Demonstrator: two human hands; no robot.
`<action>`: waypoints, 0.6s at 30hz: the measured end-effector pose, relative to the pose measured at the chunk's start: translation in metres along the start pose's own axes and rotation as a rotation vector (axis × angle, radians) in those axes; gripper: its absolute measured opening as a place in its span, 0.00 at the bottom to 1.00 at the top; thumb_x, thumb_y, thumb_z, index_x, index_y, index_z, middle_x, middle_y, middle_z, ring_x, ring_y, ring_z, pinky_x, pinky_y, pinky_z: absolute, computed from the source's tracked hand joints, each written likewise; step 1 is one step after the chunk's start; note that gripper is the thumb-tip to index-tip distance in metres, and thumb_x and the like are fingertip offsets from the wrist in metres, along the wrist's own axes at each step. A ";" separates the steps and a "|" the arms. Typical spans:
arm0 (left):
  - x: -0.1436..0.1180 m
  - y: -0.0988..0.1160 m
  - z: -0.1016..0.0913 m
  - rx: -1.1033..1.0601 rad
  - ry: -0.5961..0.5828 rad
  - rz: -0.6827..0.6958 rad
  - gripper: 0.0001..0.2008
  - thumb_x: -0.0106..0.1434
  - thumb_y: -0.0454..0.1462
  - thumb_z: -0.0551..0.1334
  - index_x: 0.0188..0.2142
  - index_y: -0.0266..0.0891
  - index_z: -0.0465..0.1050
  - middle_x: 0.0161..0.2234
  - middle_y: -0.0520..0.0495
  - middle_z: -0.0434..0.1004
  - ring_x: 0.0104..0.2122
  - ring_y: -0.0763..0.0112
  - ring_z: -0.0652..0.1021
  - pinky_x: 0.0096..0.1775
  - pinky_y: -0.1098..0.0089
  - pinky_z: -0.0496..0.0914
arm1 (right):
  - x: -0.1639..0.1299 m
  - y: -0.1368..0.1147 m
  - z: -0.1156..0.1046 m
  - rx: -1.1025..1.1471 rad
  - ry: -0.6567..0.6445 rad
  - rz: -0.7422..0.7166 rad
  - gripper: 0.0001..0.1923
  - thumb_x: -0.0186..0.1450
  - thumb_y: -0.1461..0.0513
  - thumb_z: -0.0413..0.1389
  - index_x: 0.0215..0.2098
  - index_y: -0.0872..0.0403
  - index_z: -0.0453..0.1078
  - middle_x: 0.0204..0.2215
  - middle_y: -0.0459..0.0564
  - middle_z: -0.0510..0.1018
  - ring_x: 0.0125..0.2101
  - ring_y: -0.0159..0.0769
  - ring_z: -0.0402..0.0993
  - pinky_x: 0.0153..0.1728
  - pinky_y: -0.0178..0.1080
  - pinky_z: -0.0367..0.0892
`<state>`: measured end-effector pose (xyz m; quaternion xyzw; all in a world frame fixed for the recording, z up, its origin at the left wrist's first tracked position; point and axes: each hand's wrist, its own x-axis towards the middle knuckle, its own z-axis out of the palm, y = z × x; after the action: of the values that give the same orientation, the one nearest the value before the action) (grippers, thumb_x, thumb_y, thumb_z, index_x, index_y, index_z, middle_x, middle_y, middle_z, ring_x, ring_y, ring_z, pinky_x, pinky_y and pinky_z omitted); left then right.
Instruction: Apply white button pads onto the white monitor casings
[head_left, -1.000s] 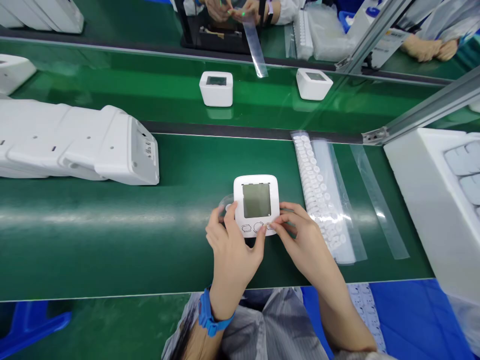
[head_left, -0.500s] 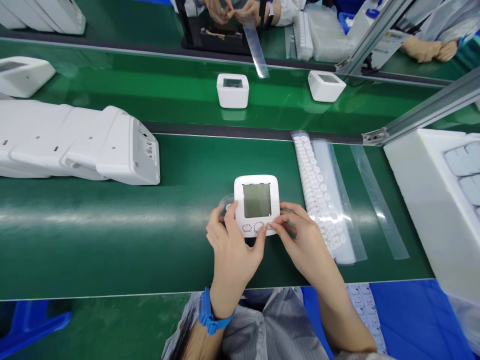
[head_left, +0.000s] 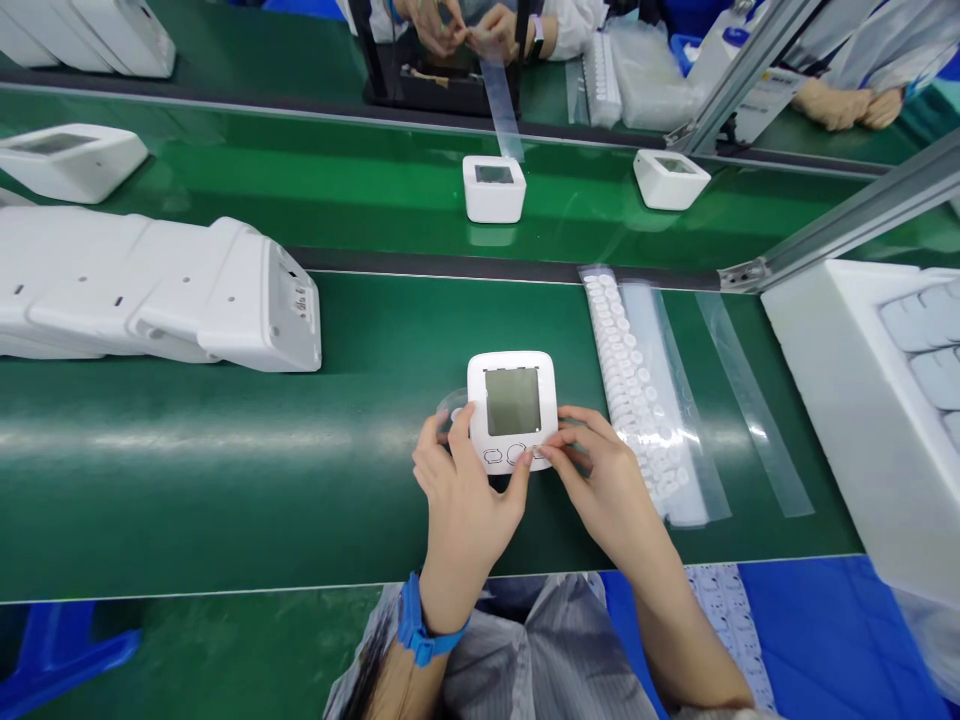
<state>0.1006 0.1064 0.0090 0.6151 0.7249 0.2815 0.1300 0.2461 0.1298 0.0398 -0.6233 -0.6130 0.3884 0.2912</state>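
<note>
The left hand's (head_left: 471,490) fingers curve, slightly spread, gripping the white monitor's (head_left: 513,398) left side; the right hand's (head_left: 606,482) thumb and fingertips close together on its lower-right corner. Green bench (head_left: 225,510) extends left of the fingers, white buttons (head_left: 624,365) just right.

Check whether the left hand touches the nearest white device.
Touching. In the head view, the left hand rests one finger on the white device at its left edge.

bright even light | pale glare band across green tabletop (head_left: 187,510) | glint on clear strip (head_left: 752,400) | edges stretched
</note>
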 end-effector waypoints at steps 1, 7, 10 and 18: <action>0.000 0.000 0.000 0.000 0.001 0.001 0.34 0.62 0.46 0.64 0.62 0.35 0.55 0.59 0.28 0.53 0.60 0.40 0.62 0.53 0.44 0.66 | 0.000 0.000 0.000 0.008 0.003 0.002 0.07 0.68 0.62 0.55 0.32 0.53 0.72 0.51 0.55 0.71 0.47 0.44 0.78 0.46 0.47 0.78; -0.001 -0.003 -0.004 -0.062 -0.031 -0.003 0.32 0.63 0.45 0.63 0.62 0.36 0.54 0.59 0.29 0.52 0.60 0.41 0.61 0.54 0.41 0.64 | -0.002 0.002 -0.007 0.050 0.070 -0.013 0.06 0.68 0.59 0.56 0.34 0.52 0.72 0.52 0.55 0.71 0.49 0.42 0.76 0.46 0.46 0.78; 0.000 -0.008 -0.009 -0.192 -0.086 -0.024 0.25 0.68 0.42 0.57 0.62 0.38 0.55 0.59 0.32 0.52 0.62 0.45 0.59 0.57 0.41 0.63 | 0.003 -0.004 -0.021 -0.003 0.167 -0.073 0.07 0.69 0.56 0.55 0.38 0.50 0.71 0.52 0.54 0.71 0.49 0.41 0.75 0.46 0.46 0.78; -0.001 -0.029 -0.030 -0.522 -0.186 -0.079 0.18 0.73 0.39 0.48 0.61 0.43 0.55 0.59 0.37 0.55 0.58 0.58 0.66 0.55 0.53 0.69 | 0.102 -0.022 -0.042 -0.246 0.120 -0.239 0.15 0.64 0.53 0.59 0.44 0.52 0.67 0.49 0.57 0.73 0.50 0.48 0.74 0.48 0.51 0.74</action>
<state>0.0608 0.0955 0.0162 0.5552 0.6363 0.3956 0.3610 0.2641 0.2375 0.0678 -0.5991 -0.7071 0.2351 0.2928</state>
